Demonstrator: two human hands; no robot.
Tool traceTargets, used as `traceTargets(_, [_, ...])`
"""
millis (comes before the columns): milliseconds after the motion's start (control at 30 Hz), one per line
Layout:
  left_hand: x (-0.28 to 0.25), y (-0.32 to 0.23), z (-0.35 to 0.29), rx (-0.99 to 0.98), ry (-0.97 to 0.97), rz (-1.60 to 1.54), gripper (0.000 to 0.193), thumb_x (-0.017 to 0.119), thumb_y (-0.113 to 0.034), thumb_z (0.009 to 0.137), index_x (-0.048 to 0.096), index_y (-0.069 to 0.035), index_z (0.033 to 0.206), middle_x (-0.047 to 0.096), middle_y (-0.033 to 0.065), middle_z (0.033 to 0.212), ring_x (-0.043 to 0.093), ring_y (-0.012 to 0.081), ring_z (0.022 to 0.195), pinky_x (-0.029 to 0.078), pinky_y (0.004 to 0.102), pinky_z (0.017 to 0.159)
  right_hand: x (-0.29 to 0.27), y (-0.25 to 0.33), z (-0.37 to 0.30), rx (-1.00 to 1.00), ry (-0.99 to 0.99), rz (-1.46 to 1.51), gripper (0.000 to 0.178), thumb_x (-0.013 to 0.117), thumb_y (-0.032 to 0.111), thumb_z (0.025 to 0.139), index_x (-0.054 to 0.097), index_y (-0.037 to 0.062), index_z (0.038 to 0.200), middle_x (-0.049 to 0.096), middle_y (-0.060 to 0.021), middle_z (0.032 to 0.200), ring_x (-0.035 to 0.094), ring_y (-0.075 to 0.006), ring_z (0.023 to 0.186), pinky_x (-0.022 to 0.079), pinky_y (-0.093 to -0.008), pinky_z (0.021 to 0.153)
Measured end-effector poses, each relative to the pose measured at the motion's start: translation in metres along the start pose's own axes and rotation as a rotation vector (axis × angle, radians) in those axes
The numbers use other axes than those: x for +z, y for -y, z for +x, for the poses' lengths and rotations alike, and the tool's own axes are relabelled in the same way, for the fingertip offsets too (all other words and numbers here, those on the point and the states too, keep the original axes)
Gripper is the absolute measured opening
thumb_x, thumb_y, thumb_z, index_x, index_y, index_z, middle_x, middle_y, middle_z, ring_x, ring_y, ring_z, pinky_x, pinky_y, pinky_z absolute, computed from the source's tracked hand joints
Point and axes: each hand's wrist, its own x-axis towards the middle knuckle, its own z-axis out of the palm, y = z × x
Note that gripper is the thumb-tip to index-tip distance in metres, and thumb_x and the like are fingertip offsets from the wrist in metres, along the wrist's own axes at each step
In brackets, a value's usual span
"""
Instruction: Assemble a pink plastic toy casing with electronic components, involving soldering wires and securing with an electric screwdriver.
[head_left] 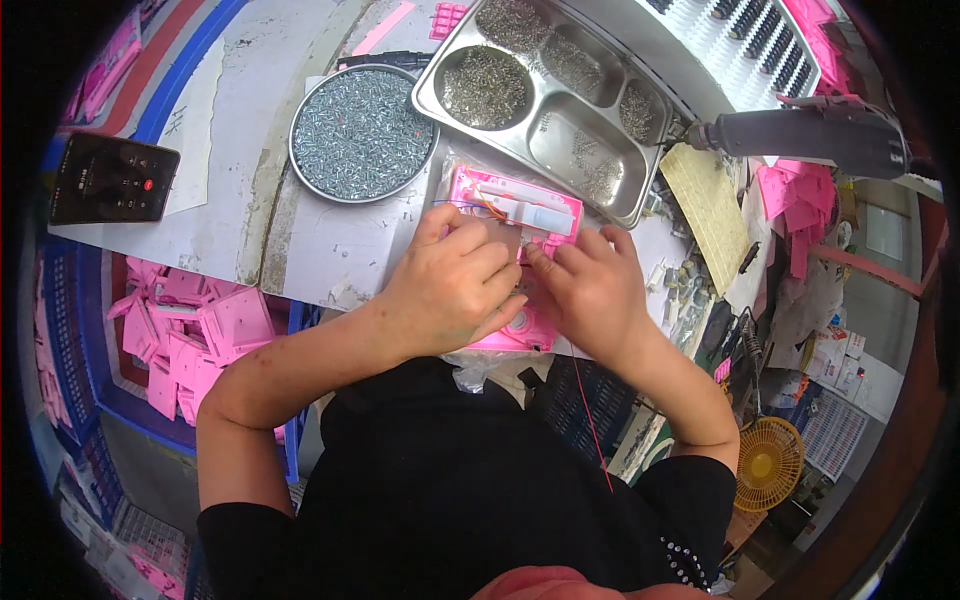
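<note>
A pink plastic housing (562, 212) lies on the table before me, with a white rectangular part (543, 217) and thin coloured wires (487, 205) at its far end. My left hand (455, 280) is over its left side, fingers curled and pressed together. My right hand (595, 290) bends over its right side, thumb and forefinger pinched near the middle. What the fingertips hold is hidden or too small to name. From under my right hand a thin red wire (590, 415) hangs down toward my lap. Clear plastic film (474, 374) shows beneath the housing.
Beyond my hands stand a round tray of small metal pins (362, 133) and a steel compartment tray (545, 95) of small screws. A phone (115, 180) lies far left. A dark cylindrical tool (810, 137) juts in at right. Pink parts (190, 330) fill a blue crate below left.
</note>
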Motion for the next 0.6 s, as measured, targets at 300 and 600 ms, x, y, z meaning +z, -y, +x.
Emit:
traceTargets(300, [0.001, 0.000, 0.000, -0.035, -0.009, -0.058, 0.020, 0.079, -0.023, 0.079, 0.074, -0.013, 0.096, 0.066, -0.0017, 0.091, 0.061, 0.0188, 0.092, 0.037, 0.0460, 0.098, 0.008, -0.011, -0.002, 0.162, -0.064, 0.319, 0.019, 0.078, 0.012, 0.076, 0.077, 0.0100, 0.095, 0.069, -0.0041, 0.077, 0.063, -0.0248, 0.078, 0.046, -0.0394, 0.074])
traceTargets(600, [0.003, 0.002, -0.002, -0.037, -0.048, -0.079, 0.020, 0.078, -0.023, 0.080, 0.074, -0.012, 0.096, 0.063, -0.0010, 0.086, 0.059, 0.0186, 0.087, 0.037, 0.0450, 0.097, 0.002, -0.007, 0.003, 0.140, -0.074, 0.309, 0.018, 0.077, 0.010, 0.076, 0.076, 0.0087, 0.094, 0.069, -0.0053, 0.077, 0.063, -0.0255, 0.076, 0.046, -0.0387, 0.071])
